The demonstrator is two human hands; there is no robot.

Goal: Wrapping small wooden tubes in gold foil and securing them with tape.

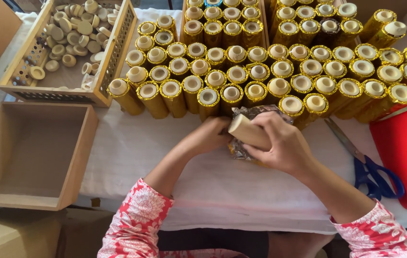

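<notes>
The right hand (282, 145) is closed around a pale wooden cylinder (247, 132), thumb and fingers wrapped about its near part so that the rounded end sticks out toward the left. Under and behind the cylinder lies a crumpled sheet of shiny foil (241, 148), silvery on the side that shows, with a little gold at its lower edge. The left hand (210, 134) is curled at the foil's left edge and touches it; its fingertips are tucked under, so I cannot tell how firmly it pinches the sheet. Both wrists come out of red sleeves with a white flower print.

All this happens on a white cloth (132, 153) that covers the table. Just beyond the cylinder stands a dense block of gold-wrapped tubes (256, 71), upright and touching one another, each showing a pale hollow top (the nearest row almost meets the foil). Left of the tubes, a perforated wooden tray (117, 52) holds loose pale wooden caps (72, 36). Nearer than that tray, well left of the cylinder, sits a plain wooden box (77, 162). To the cylinder's right, blue-handled scissors (373, 174) lie on the cloth, blades pointing toward the tubes, with a red plastic container (404, 153) just beside them.
</notes>
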